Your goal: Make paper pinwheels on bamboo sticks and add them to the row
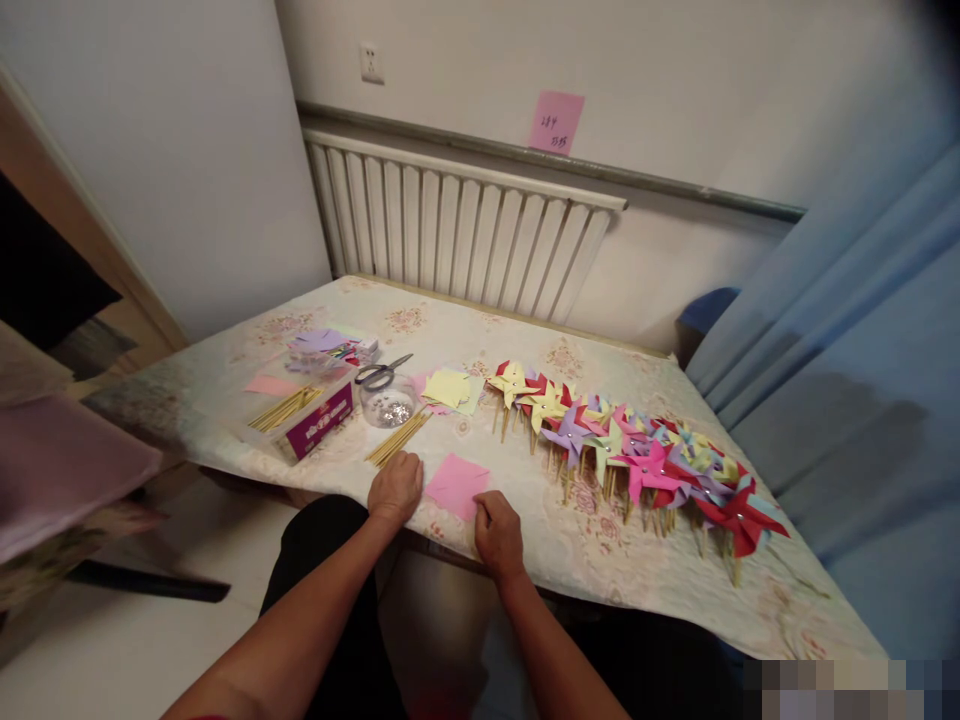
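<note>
A pink paper square (454, 483) lies on the table near its front edge. My left hand (395, 488) rests knuckles up just left of it, fingers curled, close to the paper's left edge. My right hand (497, 534) sits at the paper's near right corner, fingers bent and touching it. Whether either hand pinches the paper is unclear. Loose wooden sticks (397, 438) lie just beyond my left hand.
A long row of finished paper pinwheels (637, 455) runs across the right half of the floral tablecloth (525, 340). Scissors (384, 372), a clear bowl of pins (387, 402), a box of sticks (304, 415) and yellow paper sheets (452, 389) stand at left centre. A radiator (457, 235) lines the wall.
</note>
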A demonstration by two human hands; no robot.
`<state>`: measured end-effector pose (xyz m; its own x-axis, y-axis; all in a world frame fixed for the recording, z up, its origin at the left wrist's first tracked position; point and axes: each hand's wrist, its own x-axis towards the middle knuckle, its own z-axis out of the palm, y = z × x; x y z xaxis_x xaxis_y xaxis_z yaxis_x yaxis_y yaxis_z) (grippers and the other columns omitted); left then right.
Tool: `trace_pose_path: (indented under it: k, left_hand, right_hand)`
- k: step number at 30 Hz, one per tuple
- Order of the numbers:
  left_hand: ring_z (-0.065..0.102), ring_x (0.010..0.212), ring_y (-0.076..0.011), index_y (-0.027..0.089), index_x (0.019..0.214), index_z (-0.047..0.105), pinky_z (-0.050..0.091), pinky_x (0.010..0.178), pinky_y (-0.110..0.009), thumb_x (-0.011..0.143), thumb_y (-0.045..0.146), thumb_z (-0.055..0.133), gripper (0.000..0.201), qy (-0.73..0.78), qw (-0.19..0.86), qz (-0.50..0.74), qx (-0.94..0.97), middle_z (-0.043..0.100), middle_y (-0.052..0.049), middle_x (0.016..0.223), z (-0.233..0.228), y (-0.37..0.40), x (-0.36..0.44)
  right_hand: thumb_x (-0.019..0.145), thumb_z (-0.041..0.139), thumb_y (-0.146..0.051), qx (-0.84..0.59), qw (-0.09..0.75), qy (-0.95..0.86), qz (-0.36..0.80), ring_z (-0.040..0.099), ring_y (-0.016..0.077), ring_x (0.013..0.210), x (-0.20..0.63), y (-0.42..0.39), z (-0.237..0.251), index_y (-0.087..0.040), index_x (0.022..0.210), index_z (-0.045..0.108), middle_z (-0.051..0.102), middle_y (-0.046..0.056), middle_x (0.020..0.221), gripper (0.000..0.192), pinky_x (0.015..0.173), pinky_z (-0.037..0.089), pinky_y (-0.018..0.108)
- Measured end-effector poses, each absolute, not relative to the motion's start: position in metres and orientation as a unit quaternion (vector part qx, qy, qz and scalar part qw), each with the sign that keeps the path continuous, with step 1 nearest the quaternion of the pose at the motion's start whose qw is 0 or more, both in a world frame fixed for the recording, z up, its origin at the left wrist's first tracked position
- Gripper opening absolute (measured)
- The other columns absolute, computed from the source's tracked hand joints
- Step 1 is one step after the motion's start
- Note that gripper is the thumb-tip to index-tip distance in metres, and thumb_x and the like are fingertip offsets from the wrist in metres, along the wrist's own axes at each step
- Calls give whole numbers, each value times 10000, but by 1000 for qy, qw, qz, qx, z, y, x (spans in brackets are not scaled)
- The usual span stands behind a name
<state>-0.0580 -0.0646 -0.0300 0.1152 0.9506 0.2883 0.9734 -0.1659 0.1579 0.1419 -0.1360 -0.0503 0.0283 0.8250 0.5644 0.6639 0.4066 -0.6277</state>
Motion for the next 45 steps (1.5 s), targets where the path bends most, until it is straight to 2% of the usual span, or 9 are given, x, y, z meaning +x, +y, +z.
trace_pose_path:
  k: [45]
  left_hand:
    - [544,919,-214,207,845,574,391,789,-331,977,319,308,318,-647,28,-172,-743,584,-84,918,-29,-65,-57]
  right_hand:
    - [843,425,-69,-538,473,-693,80,610,193,797,143,-136,-52,-180,893,641,640,64,822,248,736,486,302]
